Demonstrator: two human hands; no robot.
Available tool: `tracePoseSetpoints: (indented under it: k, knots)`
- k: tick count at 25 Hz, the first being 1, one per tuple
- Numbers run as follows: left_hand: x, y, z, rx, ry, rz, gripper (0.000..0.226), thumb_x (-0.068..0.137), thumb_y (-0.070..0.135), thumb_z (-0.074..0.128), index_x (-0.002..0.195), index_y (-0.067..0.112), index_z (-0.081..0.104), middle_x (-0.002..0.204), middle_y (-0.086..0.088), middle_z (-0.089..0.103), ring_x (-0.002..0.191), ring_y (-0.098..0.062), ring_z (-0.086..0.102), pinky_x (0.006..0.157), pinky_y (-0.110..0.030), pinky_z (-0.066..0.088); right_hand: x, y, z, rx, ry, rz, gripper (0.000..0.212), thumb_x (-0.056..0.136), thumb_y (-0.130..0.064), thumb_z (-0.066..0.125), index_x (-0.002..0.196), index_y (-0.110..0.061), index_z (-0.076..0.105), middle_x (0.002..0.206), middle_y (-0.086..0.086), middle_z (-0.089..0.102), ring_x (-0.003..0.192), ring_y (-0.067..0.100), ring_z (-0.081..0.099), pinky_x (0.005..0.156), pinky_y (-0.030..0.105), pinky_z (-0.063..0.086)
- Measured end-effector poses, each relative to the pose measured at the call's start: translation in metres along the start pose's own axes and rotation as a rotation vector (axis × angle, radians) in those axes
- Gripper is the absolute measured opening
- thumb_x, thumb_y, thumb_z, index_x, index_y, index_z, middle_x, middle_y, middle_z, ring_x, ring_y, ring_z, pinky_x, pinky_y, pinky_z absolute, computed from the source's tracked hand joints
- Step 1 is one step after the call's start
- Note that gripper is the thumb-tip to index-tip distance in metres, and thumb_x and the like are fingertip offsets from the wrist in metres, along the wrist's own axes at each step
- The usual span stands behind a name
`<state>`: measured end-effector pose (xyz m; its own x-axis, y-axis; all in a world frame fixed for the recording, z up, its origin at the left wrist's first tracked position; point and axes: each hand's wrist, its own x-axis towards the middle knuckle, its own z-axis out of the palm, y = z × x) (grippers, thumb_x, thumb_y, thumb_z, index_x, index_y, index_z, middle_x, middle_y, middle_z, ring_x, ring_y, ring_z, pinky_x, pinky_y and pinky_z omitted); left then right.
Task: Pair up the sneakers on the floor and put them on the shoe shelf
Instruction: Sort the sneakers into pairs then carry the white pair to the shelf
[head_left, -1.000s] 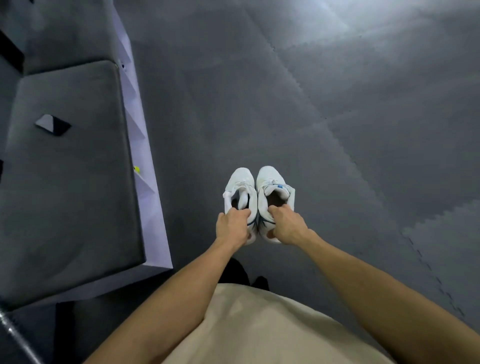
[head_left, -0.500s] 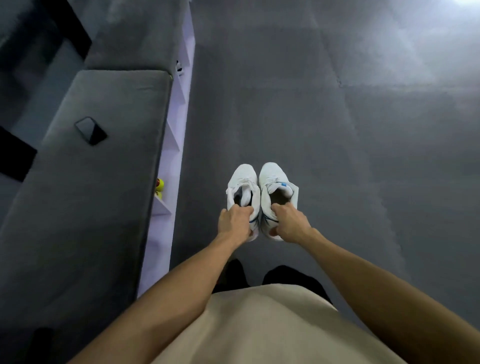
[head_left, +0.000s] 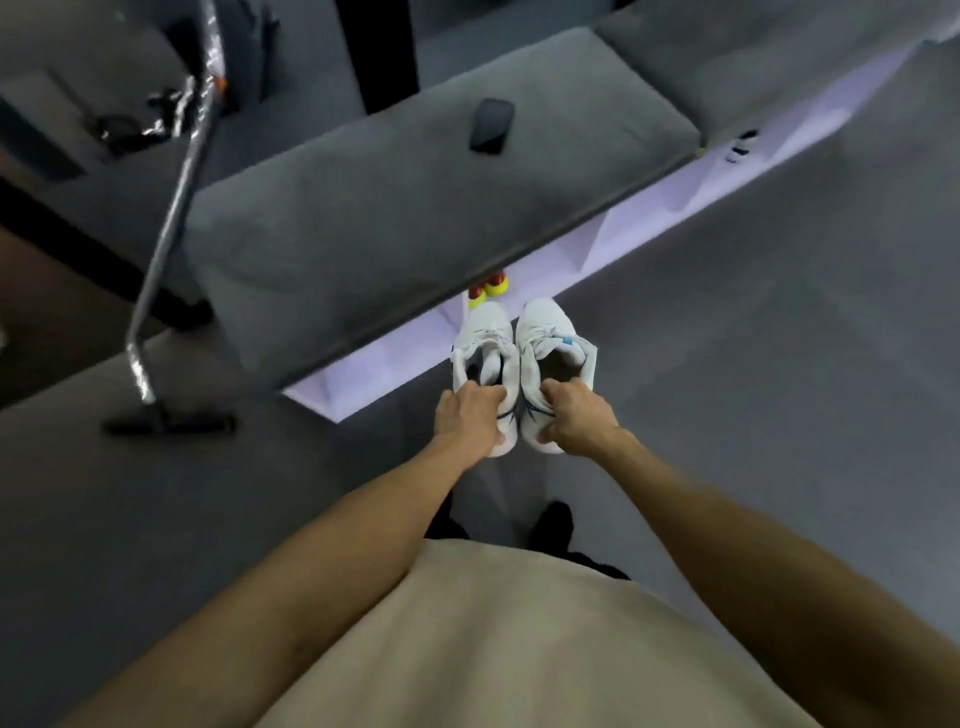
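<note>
Your left hand (head_left: 470, 415) and right hand (head_left: 574, 415) each grip one white sneaker (head_left: 485, 338) by its heel collar, toes aimed at the shoe shelf (head_left: 639, 213), ready for side-by-side insertion.

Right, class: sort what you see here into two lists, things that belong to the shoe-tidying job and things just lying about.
Belong to the job:
left white sneaker, in the left hand
right white sneaker, in the right hand
shoe shelf

Lying about:
black phone on the grey bench cushion
metal stand
</note>
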<state>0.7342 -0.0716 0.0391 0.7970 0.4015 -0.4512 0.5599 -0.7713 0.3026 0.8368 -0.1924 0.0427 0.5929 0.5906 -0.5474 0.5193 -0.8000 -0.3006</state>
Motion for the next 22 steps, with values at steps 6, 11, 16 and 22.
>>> tracePoseSetpoints:
  k: [6, 11, 16, 22]
  knots:
    - [-0.052, -0.038, 0.022, -0.128, 0.088, -0.344, 0.033, 0.078, 0.030, 0.077, 0.104, 0.022, 0.059, 0.105, -0.007, 0.065, 0.095, -0.029, 0.062, 0.082, -0.035, 0.042, 0.014, -0.049, 0.020, -0.179, -0.163, -0.331, 0.038, 0.072, -0.023, 0.076, 0.100, -0.011, 0.054, 0.104, 0.011, 0.059, 0.092, 0.033, 0.059, 0.078, 0.043, 0.053]
    - [-0.075, -0.082, 0.043, -0.231, 0.087, -0.461, 0.035, 0.076, 0.030, 0.079, 0.105, 0.021, 0.060, 0.104, -0.008, 0.065, 0.095, -0.030, 0.062, 0.076, -0.034, 0.038, 0.023, -0.092, 0.049, -0.241, -0.262, -0.411, 0.037, 0.074, -0.023, 0.077, 0.101, -0.013, 0.054, 0.105, 0.008, 0.060, 0.092, 0.032, 0.061, 0.074, 0.037, 0.049]
    - [-0.041, -0.122, 0.096, -0.316, 0.120, -0.512, 0.031, 0.075, 0.023, 0.079, 0.101, 0.021, 0.062, 0.099, -0.009, 0.066, 0.088, -0.033, 0.061, 0.071, -0.033, 0.036, 0.073, -0.099, 0.101, -0.256, -0.288, -0.450, 0.037, 0.072, -0.020, 0.076, 0.100, -0.011, 0.054, 0.105, 0.010, 0.060, 0.092, 0.034, 0.059, 0.069, 0.035, 0.043]
    - [0.056, -0.191, 0.197, -0.311, 0.193, -0.542, 0.032, 0.076, 0.024, 0.079, 0.102, 0.020, 0.062, 0.097, -0.009, 0.064, 0.087, -0.036, 0.061, 0.073, -0.034, 0.037, 0.187, -0.085, 0.196, -0.282, -0.271, -0.516, 0.033, 0.071, -0.017, 0.075, 0.094, -0.011, 0.052, 0.099, 0.010, 0.059, 0.089, 0.034, 0.059, 0.067, 0.035, 0.043]
